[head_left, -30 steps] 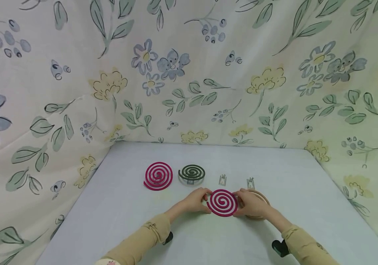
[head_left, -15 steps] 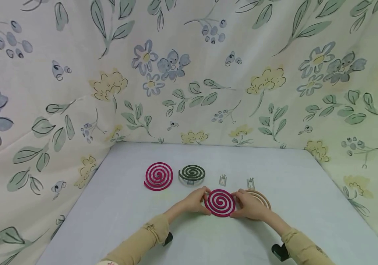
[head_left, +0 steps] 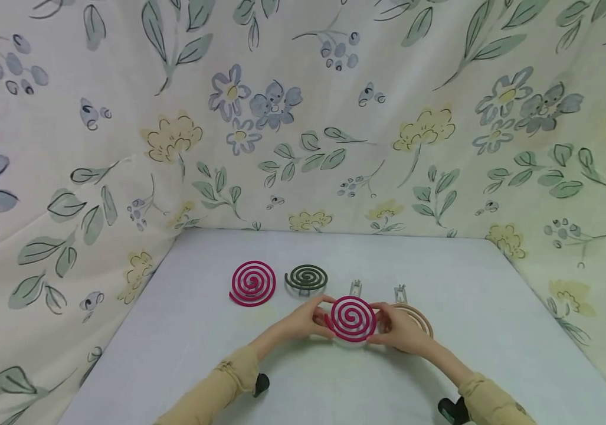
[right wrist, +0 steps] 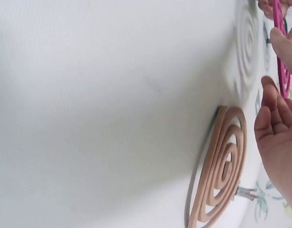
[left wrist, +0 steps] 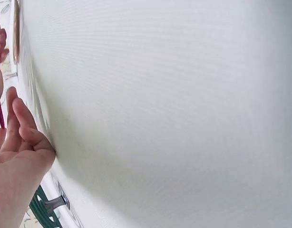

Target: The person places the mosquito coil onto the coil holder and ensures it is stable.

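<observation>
A pink mosquito coil [head_left: 351, 319] is held by its rim between both hands, raised off the table. My left hand [head_left: 303, 320] pinches its left edge and my right hand [head_left: 402, 330] pinches the right edge. Edge-on in the right wrist view, the pink coil [right wrist: 279, 66] casts a spiral shadow on the table. A tan mosquito coil [head_left: 425, 323] lies flat behind the right hand, partly hidden by it. Just beyond the held coil stand two small metal coil stands, the nearer one [head_left: 356, 288] and another [head_left: 400, 293] to its right.
Further left, another pink coil [head_left: 252, 283] and a dark green coil [head_left: 306, 277] sit on metal stands. The white table [head_left: 186, 354] reaches back to a floral curtain [head_left: 303, 177]. Dark wrist-camera parts [head_left: 262, 385] hang below the sleeves.
Both hands have brought the pink coil slightly left, then lifted it away from the table toward the bare stand. The other coils stay put.
</observation>
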### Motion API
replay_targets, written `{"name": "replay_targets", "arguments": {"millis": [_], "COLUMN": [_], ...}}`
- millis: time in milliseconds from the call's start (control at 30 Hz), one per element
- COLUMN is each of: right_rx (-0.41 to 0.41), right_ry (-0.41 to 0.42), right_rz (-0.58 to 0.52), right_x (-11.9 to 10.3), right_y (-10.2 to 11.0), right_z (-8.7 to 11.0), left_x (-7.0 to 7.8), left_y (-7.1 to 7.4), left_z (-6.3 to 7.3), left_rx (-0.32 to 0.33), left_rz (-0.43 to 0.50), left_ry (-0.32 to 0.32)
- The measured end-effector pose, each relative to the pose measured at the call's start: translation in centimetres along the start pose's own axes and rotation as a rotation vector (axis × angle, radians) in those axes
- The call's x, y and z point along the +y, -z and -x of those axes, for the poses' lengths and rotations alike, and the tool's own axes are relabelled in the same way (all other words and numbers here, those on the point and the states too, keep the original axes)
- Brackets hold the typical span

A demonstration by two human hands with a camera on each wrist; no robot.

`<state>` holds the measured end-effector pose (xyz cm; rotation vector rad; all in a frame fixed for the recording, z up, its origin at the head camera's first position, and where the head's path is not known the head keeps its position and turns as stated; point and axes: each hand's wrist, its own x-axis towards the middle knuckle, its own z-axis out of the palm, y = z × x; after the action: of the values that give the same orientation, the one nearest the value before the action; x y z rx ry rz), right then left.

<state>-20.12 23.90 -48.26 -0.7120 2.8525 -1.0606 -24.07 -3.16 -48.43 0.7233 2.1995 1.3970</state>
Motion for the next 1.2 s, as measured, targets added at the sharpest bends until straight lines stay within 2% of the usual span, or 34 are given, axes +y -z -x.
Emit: {"name": "replay_targets", "arguments": {"millis": [100,233,367,533,667,767,933,1100,1200], "right_rx": [0.013,0.018,0.01,0.005,0.03,0.068,0.153,0.205,0.228], "right_ry": [-0.003,-0.022,-0.085,-0.169,-0.188,-0.181,-0.196,-0.264,-0.269], "right_rz": [-0.076,-0.228,-0.39,-0.51,-0.583,-0.603,-0.656,-0.693,-0.704], "right_x": [-0.4,-1.0,-1.7,-2.7,-3.4,-3.7,-4.0,-4.7,-4.9], "right_y": [0.2,0.5,1.0,1.6,2.0,2.1,2.1,2.1,2.0], "right_z": [0.2,0.2,0.2,0.3,0.3,0.2,0.1,0.0,-0.2], "left_x": [0.1,0.3,0.8,1.9,2.6,3.0,3.5,3.7,3.9], "left_y": [0.2,0.6,1.0,1.5,1.9,2.0,1.6,1.0,0.5], "left_z": [0.2,0.4,0.6,0.9,0.9,0.8,0.7,0.5,0.2], "left_rx": [-0.008,-0.001,0.007,0.025,0.02,0.036,0.147,0.271,0.344], "left_rz": [0.081,0.116,0.125,0.16,0.206,0.237,0.283,0.314,0.33], "left_ry": [0.001,0.0,-0.024,-0.052,-0.083,-0.07,-0.044,-0.061,-0.088]}}
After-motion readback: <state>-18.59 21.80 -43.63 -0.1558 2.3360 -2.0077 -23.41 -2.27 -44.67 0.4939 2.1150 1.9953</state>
